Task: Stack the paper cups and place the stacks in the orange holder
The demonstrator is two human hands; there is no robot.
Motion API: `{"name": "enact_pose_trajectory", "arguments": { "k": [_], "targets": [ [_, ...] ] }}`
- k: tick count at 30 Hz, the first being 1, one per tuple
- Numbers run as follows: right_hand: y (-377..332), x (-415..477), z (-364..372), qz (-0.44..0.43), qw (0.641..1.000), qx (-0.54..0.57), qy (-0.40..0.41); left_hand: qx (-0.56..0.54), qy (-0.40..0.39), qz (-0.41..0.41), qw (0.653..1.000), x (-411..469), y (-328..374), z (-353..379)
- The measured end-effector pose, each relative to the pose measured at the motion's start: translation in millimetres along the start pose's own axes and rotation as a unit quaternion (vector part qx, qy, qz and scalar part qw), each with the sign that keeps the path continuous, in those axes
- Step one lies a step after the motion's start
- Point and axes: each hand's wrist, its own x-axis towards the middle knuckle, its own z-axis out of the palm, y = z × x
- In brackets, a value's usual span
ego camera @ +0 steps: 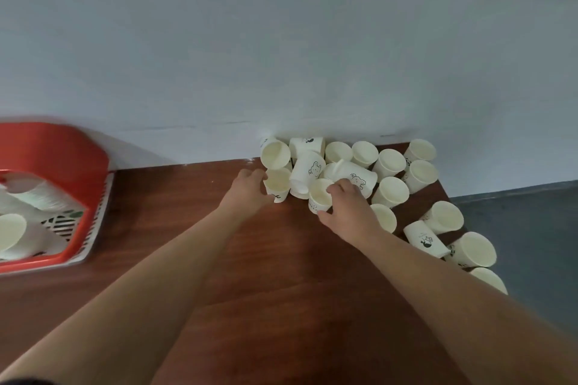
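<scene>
Several white paper cups (pixel 391 162) with small black prints stand or lie scattered along the wall at the table's far right. My left hand (pixel 248 189) grips one upright cup (pixel 277 181) by its side at the left end of the pile. My right hand (pixel 347 206) grips another upright cup (pixel 319 194) by its rim and side. The orange holder (pixel 59 153) sits at the left edge of the view, with stacks of white cups (pixel 37 194) lying inside it.
The brown wooden table (pixel 250 259) ends at the right, where several cups sit close to its edge (pixel 481 250). A pale wall (pixel 281 40) runs directly behind the cups. Grey floor (pixel 531 228) shows beyond the right edge.
</scene>
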Motion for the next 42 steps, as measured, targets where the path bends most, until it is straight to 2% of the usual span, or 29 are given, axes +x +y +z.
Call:
{"name": "enact_pose_trajectory", "arguments": {
  "k": [5,10,14,17,22,25,30,34,42],
  "targets": [
    [16.8,19.6,34.6,-0.041,0.997,-0.068,0.023,0.03,-0.02,-0.004,0.999,26.4,-13.0,31.4],
    [24.1,24.7,45.4,-0.073,0.992,-0.095,0.043,0.021,0.03,0.02,0.999,26.5,-23.3,43.7],
    [13.1,11.7,35.8,-0.101,0.992,-0.051,0.047,-0.049,0.044,0.009,0.998,11.3,-28.2,33.8],
    [-8.9,5.0,20.2,-0.095,0.995,0.042,0.01,-0.087,0.05,0.009,0.995,-8.6,-39.9,18.3],
    [-79.4,13.5,-18.0,-0.043,0.975,0.203,-0.083,-0.146,0.088,-0.034,0.985,-47.3,-74.0,-29.7],
    [-132.3,25.5,-34.4,-0.028,0.965,0.246,-0.082,-0.173,0.11,-0.07,0.976,-75.6,-103.2,-68.3],
    [-215.5,38.9,-48.4,-0.049,0.958,0.261,-0.11,-0.198,0.162,-0.094,0.962,-132.1,-161.2,-131.9],
    [-298.5,44.6,-46.0,-0.094,0.954,0.26,-0.118,-0.209,0.233,-0.132,0.941,-185.5,-220.8,-182.9],
    [-420.4,43.4,-21.4,-0.168,0.948,0.262,-0.073,-0.174,0.306,-0.187,0.917,-219.2,-306.3,-237.2]
  ]
}}
